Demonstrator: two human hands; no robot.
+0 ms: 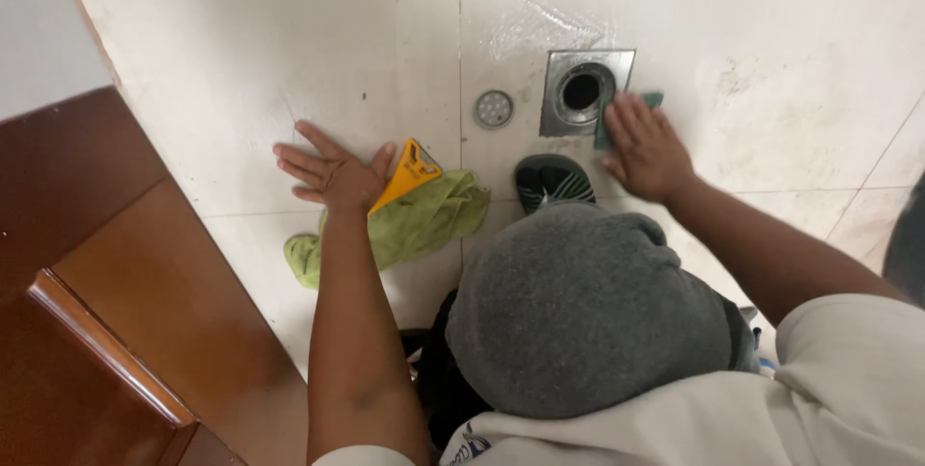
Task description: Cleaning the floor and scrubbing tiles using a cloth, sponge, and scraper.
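Here, along the left edge of the tiled floor (241, 61), a dark brown wooden door (87, 264) stands, its panel running down toward the lower left corner. Just right of it, the person's left hand (332, 172) lies flat on the floor, palm down with the fingers spread apart, clamped on nothing; its thumb side touches a yellow plastic scraper (409, 172) that rests tilted on a crumpled green cloth (405, 225). The cloth lies on the floor below and to the right of that hand, partly under the forearm. Further right, a small round metal strainer (493, 108) sits loose on the tile, near the grout line and just beside a square metal floor drain (586, 90) whose round hole is open and dark. Below the drain, the toe of a dark sandal (552, 182) shows, with the person's grey-clad knee over it. The right hand (646, 148) presses flat, fingers together, on a green scouring pad (626, 119) against the drain's right edge; only the pad's corners show past the fingers.
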